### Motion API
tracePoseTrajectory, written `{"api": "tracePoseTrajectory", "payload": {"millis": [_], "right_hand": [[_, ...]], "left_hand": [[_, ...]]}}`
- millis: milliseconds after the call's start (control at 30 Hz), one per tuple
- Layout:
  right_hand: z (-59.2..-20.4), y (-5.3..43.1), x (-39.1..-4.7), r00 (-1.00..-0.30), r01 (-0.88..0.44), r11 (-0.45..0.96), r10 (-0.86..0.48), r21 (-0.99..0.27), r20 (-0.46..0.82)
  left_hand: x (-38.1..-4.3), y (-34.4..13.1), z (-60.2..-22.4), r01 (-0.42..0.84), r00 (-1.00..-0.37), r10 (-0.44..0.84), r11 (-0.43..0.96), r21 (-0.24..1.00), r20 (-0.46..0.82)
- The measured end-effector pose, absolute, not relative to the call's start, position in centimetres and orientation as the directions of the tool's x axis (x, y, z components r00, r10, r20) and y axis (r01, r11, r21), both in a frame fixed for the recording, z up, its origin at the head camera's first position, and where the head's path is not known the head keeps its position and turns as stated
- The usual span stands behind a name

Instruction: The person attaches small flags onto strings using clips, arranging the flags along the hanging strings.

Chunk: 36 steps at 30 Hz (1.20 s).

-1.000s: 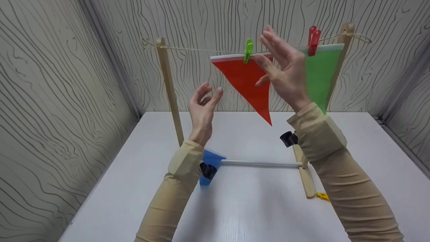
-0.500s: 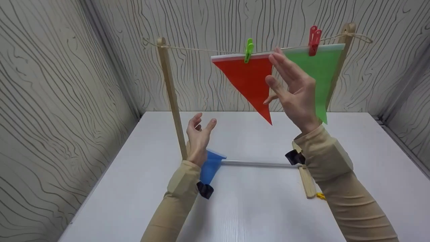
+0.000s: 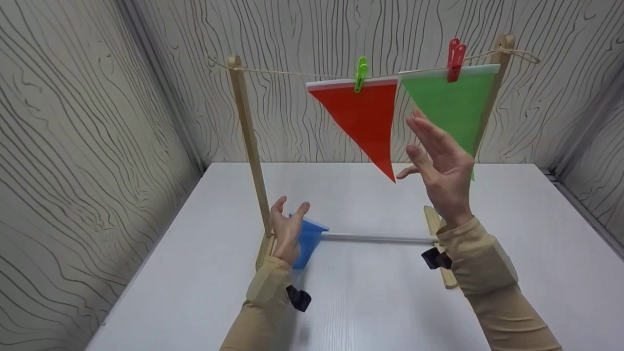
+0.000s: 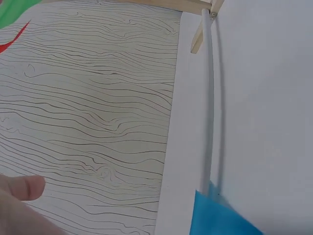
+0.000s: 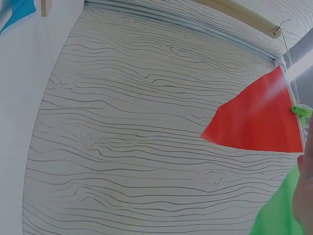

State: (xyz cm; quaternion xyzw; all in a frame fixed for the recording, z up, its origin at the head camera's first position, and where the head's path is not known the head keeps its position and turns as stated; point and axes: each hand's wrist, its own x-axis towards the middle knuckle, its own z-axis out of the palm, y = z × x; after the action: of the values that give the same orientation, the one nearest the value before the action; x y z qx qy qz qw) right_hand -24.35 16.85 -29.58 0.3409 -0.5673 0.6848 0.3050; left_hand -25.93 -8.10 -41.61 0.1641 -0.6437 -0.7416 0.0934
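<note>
A red pennant (image 3: 363, 117) hangs from the string (image 3: 282, 72), held by a lime green clothespin (image 3: 360, 74). To its right a green pennant (image 3: 453, 97) hangs under a red clothespin (image 3: 455, 59). My right hand (image 3: 443, 170) is raised in front of the green pennant's lower part, fingers extended and nothing in them. Lower down, my left hand (image 3: 287, 226) is beside the blue pennant (image 3: 308, 241), fingers loosely bent and holding nothing. That blue pennant lies over the left end of the white rod (image 3: 380, 238); the hand hides part of it.
A wooden post (image 3: 249, 146) stands at the left and another post (image 3: 493, 97) at the right, with the string tied between them. The rod joins their wooden feet, of which the right foot (image 3: 448, 278) shows on the white table (image 3: 360, 302). Patterned walls enclose the table.
Both hands have come down: the right from the red pennant's top edge, moving slightly right, the left to beside the blue pennant. The yellow clothespin near the right foot is now hidden.
</note>
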Motion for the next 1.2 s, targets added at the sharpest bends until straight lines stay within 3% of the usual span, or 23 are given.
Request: {"api": "tracePoseTrajectory", "payload": {"millis": [700,833,1033,1200], "right_hand": [[-39.7,22.2,-23.2,-0.651,-0.755,-0.224,0.147,-0.616,0.744],[-41.5,24.1,-22.5,-0.719,-0.694,-0.217,0.179,-0.686,0.671],[-43.6,27.0,-21.9,-0.869,-0.484,-0.204,0.222,-0.851,0.441],[-45.3,29.5,-21.4,-0.919,-0.388,-0.287,0.196,-0.876,0.343]], "left_hand": [[-24.4,-8.2,-47.0,-0.205,-0.884,-0.373,-0.231,0.951,-0.281],[-24.3,-8.2,-47.3,-0.23,-0.876,-0.375,-0.232,0.945,-0.305],[-24.2,-8.2,-47.7,-0.25,-0.862,-0.393,-0.224,0.942,-0.322],[-24.3,-8.2,-48.0,-0.248,-0.871,-0.371,-0.233,0.94,-0.322]]}}
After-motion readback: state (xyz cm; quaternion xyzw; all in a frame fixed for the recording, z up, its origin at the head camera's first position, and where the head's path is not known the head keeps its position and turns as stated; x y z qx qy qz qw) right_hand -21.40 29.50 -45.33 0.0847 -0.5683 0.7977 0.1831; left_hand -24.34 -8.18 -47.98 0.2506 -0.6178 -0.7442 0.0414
